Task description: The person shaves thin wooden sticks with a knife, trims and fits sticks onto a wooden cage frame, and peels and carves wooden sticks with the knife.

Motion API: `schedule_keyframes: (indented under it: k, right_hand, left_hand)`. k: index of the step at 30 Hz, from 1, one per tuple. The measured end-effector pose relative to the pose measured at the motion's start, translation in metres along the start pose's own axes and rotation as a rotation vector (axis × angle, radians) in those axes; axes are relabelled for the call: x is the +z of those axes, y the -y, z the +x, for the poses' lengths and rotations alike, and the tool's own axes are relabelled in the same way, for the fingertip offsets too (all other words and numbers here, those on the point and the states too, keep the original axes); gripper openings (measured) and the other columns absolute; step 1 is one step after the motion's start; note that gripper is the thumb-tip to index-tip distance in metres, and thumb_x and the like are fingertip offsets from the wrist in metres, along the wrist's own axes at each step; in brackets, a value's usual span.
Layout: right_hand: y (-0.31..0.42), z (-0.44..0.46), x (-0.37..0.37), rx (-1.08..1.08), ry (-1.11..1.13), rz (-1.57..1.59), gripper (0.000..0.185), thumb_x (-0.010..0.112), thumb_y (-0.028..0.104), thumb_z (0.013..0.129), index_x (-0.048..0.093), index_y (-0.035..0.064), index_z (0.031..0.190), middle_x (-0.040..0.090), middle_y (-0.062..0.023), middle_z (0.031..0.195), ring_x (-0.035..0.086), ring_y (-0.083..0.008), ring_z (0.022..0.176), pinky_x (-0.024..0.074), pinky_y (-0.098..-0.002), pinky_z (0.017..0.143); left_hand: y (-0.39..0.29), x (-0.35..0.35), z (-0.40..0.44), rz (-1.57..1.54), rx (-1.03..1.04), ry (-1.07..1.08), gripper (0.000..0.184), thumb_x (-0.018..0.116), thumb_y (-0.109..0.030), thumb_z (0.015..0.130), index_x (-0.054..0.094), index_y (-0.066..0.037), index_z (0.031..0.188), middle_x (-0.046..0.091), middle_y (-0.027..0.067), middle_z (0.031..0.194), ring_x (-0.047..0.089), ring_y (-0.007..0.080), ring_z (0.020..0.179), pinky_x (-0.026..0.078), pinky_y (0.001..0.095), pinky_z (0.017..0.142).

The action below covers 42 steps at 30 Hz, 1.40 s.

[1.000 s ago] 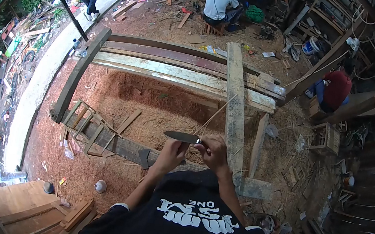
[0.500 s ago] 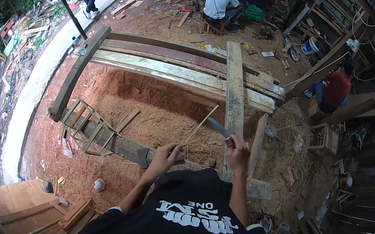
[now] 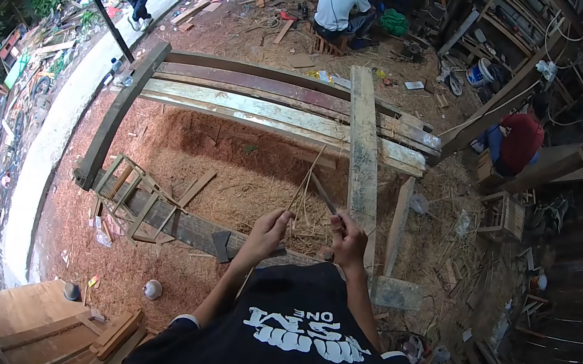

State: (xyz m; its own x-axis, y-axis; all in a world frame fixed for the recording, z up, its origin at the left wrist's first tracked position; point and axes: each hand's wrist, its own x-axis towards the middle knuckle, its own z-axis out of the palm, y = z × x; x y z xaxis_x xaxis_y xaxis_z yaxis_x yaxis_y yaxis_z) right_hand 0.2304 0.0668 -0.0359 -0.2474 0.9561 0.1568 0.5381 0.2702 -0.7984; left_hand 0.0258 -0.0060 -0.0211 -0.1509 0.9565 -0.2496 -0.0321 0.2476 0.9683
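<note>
My left hand point(image 3: 270, 230) is closed around a thin pale wood strip point(image 3: 316, 160), which slants up and away from the fingers. A second thin sliver shows beside it, and I cannot tell whether the two are joined. My right hand point(image 3: 349, 241) grips a knife point(image 3: 323, 195) by its handle. Its blade points up and to the left, with the tip close to the strip; whether they touch is unclear. Both hands are above the near side of a wooden beam frame, over ground strewn with shavings.
Long planks point(image 3: 243, 102) form the frame's far side, with a cross board point(image 3: 364, 148) on the right. A small slatted wooden frame point(image 3: 137, 196) leans on the near beam point(image 3: 196, 229). A person in white point(image 3: 341, 5) and one in red point(image 3: 519, 142) sit farther off.
My right hand and the knife have moved left, bringing the blade close to the strip. The left hand has shifted slightly right and up, and the strip stands more upright.
</note>
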Motion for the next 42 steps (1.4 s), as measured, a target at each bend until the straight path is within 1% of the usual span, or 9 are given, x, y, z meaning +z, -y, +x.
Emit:
schedule_keyframes:
  k: [8,11,15,19,24,27,32,39,42]
  right_hand:
    - [0.012,-0.016,0.008,-0.057,0.14,-0.042,0.035,0.058,0.044,0.098,0.07,0.0117,0.099,0.061,-0.0118,0.063,0.064,-0.0314,0.059,0.0463,-0.0423,0.055]
    - [0.024,-0.008,0.019,-0.334,0.018,-0.005,0.037,0.063,0.046,0.093,0.071,0.0095,0.097,0.064,-0.0127,0.07,0.065,-0.0311,0.063,0.0473,-0.0433,0.058]
    - [0.022,0.008,0.014,-0.615,-0.051,-0.075,0.039,0.063,0.046,0.092,0.071,0.0079,0.098,0.067,-0.0131,0.074,0.065,-0.0315,0.065,0.0486,-0.0432,0.06]
    - [-0.047,0.061,-0.046,-0.073,-0.421,-0.293,0.04,0.06,0.045,0.095,0.072,0.0071,0.1,0.071,-0.0137,0.08,0.069,-0.0331,0.072,0.0512,-0.0417,0.061]
    - [-0.036,0.05,-0.067,-0.155,-0.288,-0.192,0.043,0.059,0.047,0.097,0.071,0.0056,0.098,0.071,-0.0137,0.079,0.07,-0.0319,0.071,0.0505,-0.0408,0.06]
    - [-0.014,0.027,-0.031,-0.001,-0.194,-0.098,0.046,0.059,0.053,0.096,0.068,0.0079,0.097,0.061,-0.012,0.065,0.063,-0.028,0.06,0.0446,-0.0401,0.055]
    - [0.01,0.0,0.008,0.14,0.041,0.092,0.049,0.058,0.057,0.095,0.068,0.0086,0.1,0.06,-0.0115,0.065,0.063,-0.0241,0.06,0.0448,-0.0371,0.056]
    - [0.024,0.004,0.006,0.045,0.111,0.311,0.044,0.057,0.047,0.099,0.065,0.0044,0.1,0.046,-0.0039,0.059,0.046,-0.0109,0.055,0.0349,-0.0325,0.051]
    - [0.031,0.002,0.011,0.011,0.184,0.228,0.039,0.059,0.042,0.099,0.065,0.004,0.101,0.051,-0.0071,0.062,0.052,-0.0143,0.056,0.0383,-0.0331,0.053]
  left_hand:
    - [0.004,-0.003,0.006,0.033,0.055,0.005,0.028,0.047,-0.023,0.106,0.063,0.0,0.104,0.043,-0.0037,0.065,0.039,0.0062,0.056,0.036,0.0259,0.052]
    - [0.022,-0.007,0.003,0.3,0.213,0.066,0.028,0.048,-0.022,0.105,0.06,0.001,0.096,0.045,-0.0017,0.068,0.044,0.0069,0.06,0.039,0.0257,0.055]
    - [-0.023,-0.001,-0.019,0.164,-0.043,0.137,0.029,0.048,-0.023,0.106,0.057,0.001,0.091,0.045,-0.0016,0.069,0.049,0.0062,0.068,0.042,0.0252,0.06]
    - [-0.027,-0.018,-0.045,-0.015,-0.045,0.163,0.029,0.047,-0.025,0.106,0.058,-0.001,0.093,0.043,-0.0042,0.069,0.046,0.0045,0.066,0.04,0.0239,0.058]
    - [-0.004,-0.044,-0.041,-0.068,-0.116,0.113,0.028,0.043,-0.026,0.107,0.059,-0.004,0.099,0.038,-0.0077,0.067,0.035,0.002,0.057,0.03,0.0211,0.05]
    - [-0.019,-0.032,-0.03,-0.293,-0.199,0.139,0.024,0.044,-0.026,0.107,0.058,-0.006,0.109,0.036,-0.0077,0.067,0.028,0.0022,0.052,0.022,0.0204,0.045]
    - [-0.027,-0.018,-0.023,-0.455,-0.219,0.088,0.02,0.048,-0.026,0.104,0.057,-0.008,0.107,0.041,-0.0059,0.074,0.03,0.003,0.056,0.023,0.0204,0.048]
    - [-0.017,-0.017,-0.012,-0.521,-0.235,0.132,0.018,0.05,-0.026,0.104,0.056,-0.009,0.106,0.048,-0.0032,0.078,0.034,0.0033,0.056,0.028,0.019,0.05]
    - [-0.021,-0.015,-0.01,-0.616,-0.246,0.18,0.016,0.047,-0.022,0.105,0.053,-0.007,0.108,0.049,-0.0031,0.076,0.032,0.0024,0.052,0.026,0.02,0.045]
